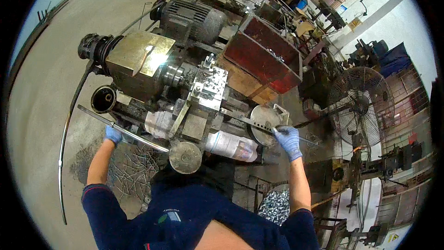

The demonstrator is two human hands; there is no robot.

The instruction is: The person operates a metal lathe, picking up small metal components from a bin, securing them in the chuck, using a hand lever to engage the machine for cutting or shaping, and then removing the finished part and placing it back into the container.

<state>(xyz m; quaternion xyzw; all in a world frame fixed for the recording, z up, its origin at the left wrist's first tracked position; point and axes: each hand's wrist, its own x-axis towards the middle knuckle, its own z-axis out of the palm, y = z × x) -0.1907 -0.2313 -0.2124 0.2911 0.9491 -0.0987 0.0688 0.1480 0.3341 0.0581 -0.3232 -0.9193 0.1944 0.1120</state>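
Observation:
My left hand, in a blue glove, is just below a long shiny metal rod at the front left of a lathe-like machine. Its fingers are mostly hidden, so whether it grips anything cannot be told. My right hand, also gloved, is closed around the outer end of a flat metal bar with a row of holes. That bar runs inward to the machine's metal block, which is strewn with chips. Left of the block is the round spindle chuck. A round metal disc sits close to my body.
A red metal bin stands behind the block, an electric motor at the back. On the right is a large caged fan. Metal scraps litter the floor at left; a container of small shiny parts is beside my right forearm.

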